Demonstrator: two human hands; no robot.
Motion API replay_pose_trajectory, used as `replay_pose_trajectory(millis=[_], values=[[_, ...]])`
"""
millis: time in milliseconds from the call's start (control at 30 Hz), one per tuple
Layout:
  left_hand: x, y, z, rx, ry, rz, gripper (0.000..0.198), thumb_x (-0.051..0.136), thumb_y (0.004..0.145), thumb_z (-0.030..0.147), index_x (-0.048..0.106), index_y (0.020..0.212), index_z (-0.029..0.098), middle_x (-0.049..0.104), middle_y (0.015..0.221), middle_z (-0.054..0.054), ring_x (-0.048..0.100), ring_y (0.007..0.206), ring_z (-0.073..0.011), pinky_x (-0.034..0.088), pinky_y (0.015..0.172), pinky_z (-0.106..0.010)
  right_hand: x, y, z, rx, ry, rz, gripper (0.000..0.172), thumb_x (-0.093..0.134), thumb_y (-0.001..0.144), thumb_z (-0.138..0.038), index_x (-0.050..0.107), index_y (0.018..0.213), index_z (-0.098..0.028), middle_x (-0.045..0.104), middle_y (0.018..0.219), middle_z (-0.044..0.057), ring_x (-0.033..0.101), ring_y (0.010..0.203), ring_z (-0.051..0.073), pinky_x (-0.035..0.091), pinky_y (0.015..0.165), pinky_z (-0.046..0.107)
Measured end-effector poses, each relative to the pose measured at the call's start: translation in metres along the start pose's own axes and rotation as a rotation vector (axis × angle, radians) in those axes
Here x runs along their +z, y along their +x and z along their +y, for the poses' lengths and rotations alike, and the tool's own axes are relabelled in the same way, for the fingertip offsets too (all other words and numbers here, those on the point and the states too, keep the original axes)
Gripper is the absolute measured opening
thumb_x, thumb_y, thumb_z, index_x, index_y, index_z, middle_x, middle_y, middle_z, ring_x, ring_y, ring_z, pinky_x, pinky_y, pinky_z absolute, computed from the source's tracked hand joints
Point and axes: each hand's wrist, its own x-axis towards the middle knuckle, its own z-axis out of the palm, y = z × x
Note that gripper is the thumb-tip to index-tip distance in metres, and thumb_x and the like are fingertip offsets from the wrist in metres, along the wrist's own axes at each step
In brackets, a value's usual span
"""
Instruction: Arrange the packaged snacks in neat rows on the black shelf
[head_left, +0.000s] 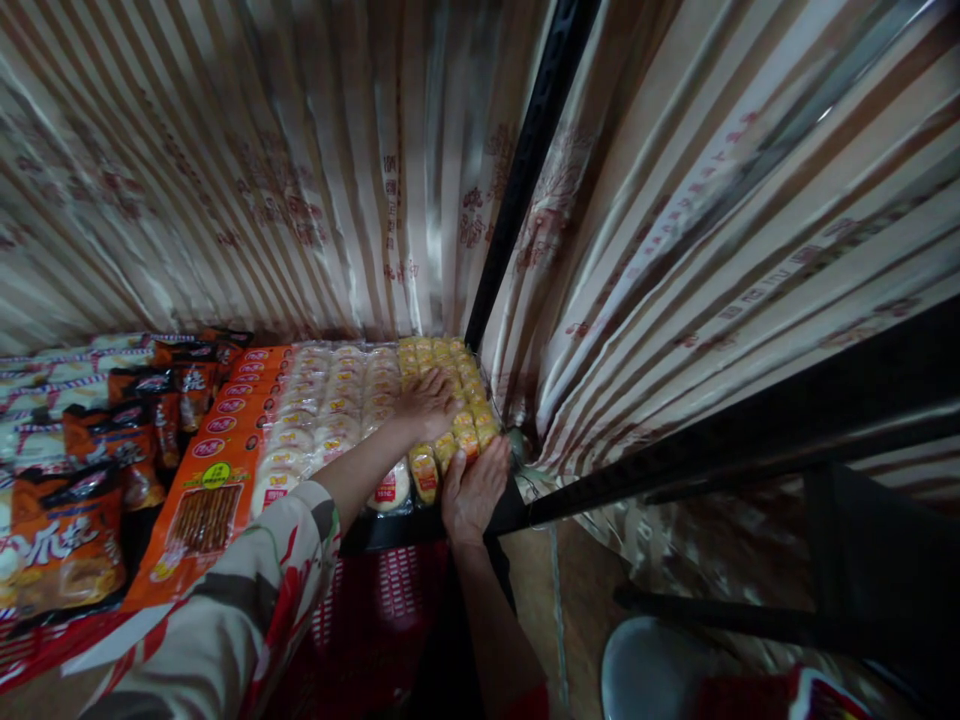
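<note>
Rows of small yellow packaged snacks (444, 447) stand at the right end of a black shelf. My left hand (431, 402) lies flat on top of them, fingers stretched out toward the back. At their front right corner, my right hand (476, 488) rests against the packs with its fingers extended and thumb apart. Neither hand grips anything. Beside the yellow packs, under my left forearm, are rows of round white crackers in clear wrap (341, 410). Further left lie flat orange snack packets (214, 475), partly covered by my sleeve.
Orange and black snack bags (71, 540) fill the shelf's left side. A black upright post (517, 190) rises behind the yellow packs. Pleated printed curtains (360, 180) hang behind. A red basket (375, 620) sits below the shelf; a black rail (675, 455) runs right. A pale round object (652, 670) is near the floor.
</note>
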Motion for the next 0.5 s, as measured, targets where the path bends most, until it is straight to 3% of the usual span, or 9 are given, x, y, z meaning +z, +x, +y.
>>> replay_pose_trajectory(millis=[233, 500], values=[[0.013, 0.000, -0.008, 0.027, 0.012, -0.011, 0.061, 0.015, 0.092, 0.049, 0.023, 0.143, 0.017, 0.019, 0.152, -0.005, 0.011, 0.140, -0.0205, 0.012, 0.113, -0.044, 0.000, 0.000, 0.000, -0.002, 0.006, 0.008, 0.066, 0.023, 0.094, -0.042, 0.022, 0.140, 0.005, 0.028, 0.143, 0.029, 0.021, 0.136, 0.030, 0.027, 0.105, 0.052], [0.002, 0.015, 0.011, 0.078, 0.012, 0.076, 0.060, 0.011, 0.093, 0.049, 0.027, 0.142, 0.020, 0.014, 0.153, -0.003, 0.003, 0.141, -0.0201, 0.003, 0.114, -0.046, -0.002, 0.001, -0.001, 0.009, 0.023, 0.003, 0.066, 0.023, 0.094, -0.043, 0.023, 0.140, 0.004, 0.028, 0.143, 0.029, 0.022, 0.136, 0.031, 0.028, 0.104, 0.053]])
